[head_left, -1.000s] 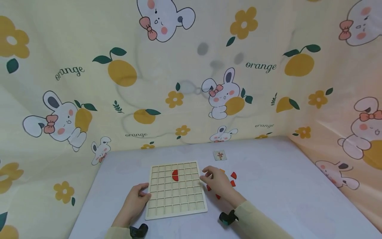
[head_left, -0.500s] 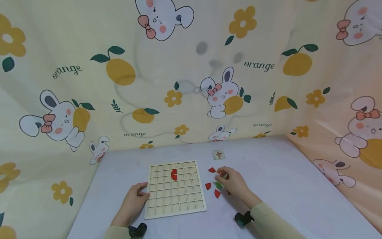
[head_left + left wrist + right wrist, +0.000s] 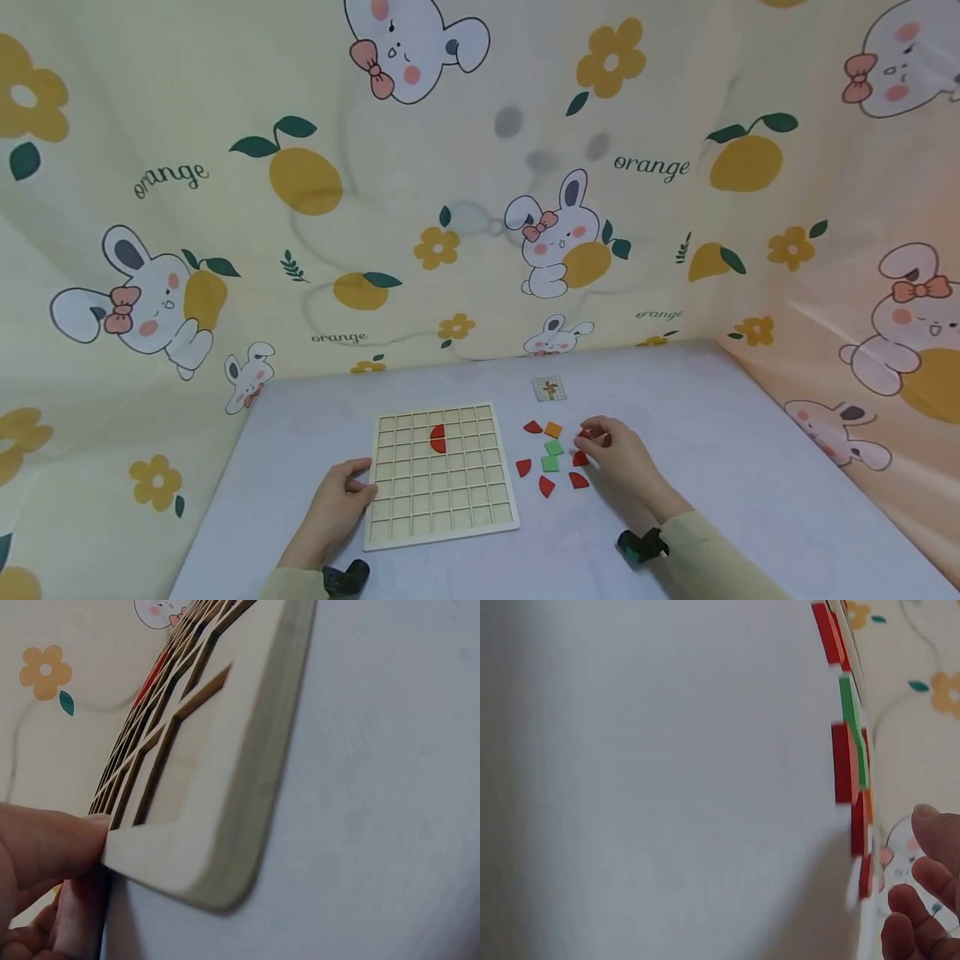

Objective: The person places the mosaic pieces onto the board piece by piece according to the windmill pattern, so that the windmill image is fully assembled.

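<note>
A pale wooden grid board [image 3: 442,479] lies on the table, two red quarter-circle pieces [image 3: 438,438] forming a half circle in its upper cells. My left hand [image 3: 335,505] rests at the board's left edge, thumb and forefinger touching the rim; in the left wrist view the thumb [image 3: 56,840] lies against the corner. Over the right side of the loose pieces, my right hand [image 3: 626,457] hovers with thumb and fingers apart. Its fingertips overlap a red piece [image 3: 587,434] in the head view. The right wrist view shows that hand [image 3: 930,900] above red pieces standing on the table.
Beside the board lie several red quarter-circle pieces [image 3: 547,486], two green squares [image 3: 551,464] and an orange square [image 3: 553,429]. A small printed pattern card [image 3: 550,388] lies farther back. A patterned curtain [image 3: 480,275] stands behind the white table [image 3: 712,433].
My right hand has moved right, away from the board's edge and across the loose pieces, uncovering the green and orange squares. The left hand stays at the board.
</note>
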`<state>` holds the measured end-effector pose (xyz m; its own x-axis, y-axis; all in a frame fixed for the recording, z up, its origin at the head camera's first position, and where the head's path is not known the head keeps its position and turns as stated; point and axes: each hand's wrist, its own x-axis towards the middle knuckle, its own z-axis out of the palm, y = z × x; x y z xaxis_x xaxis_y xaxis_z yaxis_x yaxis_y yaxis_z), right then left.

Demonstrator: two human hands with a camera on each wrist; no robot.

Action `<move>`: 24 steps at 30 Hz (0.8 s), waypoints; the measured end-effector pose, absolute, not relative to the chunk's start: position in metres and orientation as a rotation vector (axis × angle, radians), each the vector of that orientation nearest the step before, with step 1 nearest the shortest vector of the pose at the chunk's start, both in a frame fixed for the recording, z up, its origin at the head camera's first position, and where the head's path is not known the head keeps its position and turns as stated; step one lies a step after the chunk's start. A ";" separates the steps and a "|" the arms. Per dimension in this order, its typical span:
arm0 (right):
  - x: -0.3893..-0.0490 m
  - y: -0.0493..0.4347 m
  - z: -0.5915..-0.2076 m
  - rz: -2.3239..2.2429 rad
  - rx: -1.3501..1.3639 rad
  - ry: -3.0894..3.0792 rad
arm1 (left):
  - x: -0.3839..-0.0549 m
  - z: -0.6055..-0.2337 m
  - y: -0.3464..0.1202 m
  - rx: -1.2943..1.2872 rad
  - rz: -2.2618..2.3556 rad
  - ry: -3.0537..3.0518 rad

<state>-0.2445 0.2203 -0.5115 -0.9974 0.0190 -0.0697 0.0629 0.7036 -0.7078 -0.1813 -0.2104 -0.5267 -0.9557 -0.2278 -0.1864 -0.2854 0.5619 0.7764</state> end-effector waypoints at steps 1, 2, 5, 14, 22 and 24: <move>-0.245 0.222 -0.513 -1.197 0.082 2.838 | -0.181 -0.526 -0.210 -0.448 1.369 2.719; -0.246 0.224 -0.514 -1.210 0.100 2.829 | -0.181 -0.526 -0.210 -0.444 1.367 2.722; -0.250 0.229 -0.517 -1.244 0.132 2.808 | -0.181 -0.525 -0.209 -0.438 1.367 2.727; -0.262 0.234 -0.525 -1.292 0.178 2.776 | -0.184 -0.530 -0.209 -0.442 1.353 2.727; -0.264 0.233 -0.527 -1.315 0.222 2.751 | -0.184 -0.534 -0.211 -0.424 1.373 2.726; -0.263 0.234 -0.527 -1.315 0.221 2.745 | -0.184 -0.534 -0.211 -0.425 1.380 2.723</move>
<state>-0.2635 0.2336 -0.5265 -0.9855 0.0914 -0.1427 0.1684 0.6190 -0.7671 -0.1842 -0.2109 -0.5339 -0.9602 -0.2168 -0.1761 -0.2702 0.5613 0.7823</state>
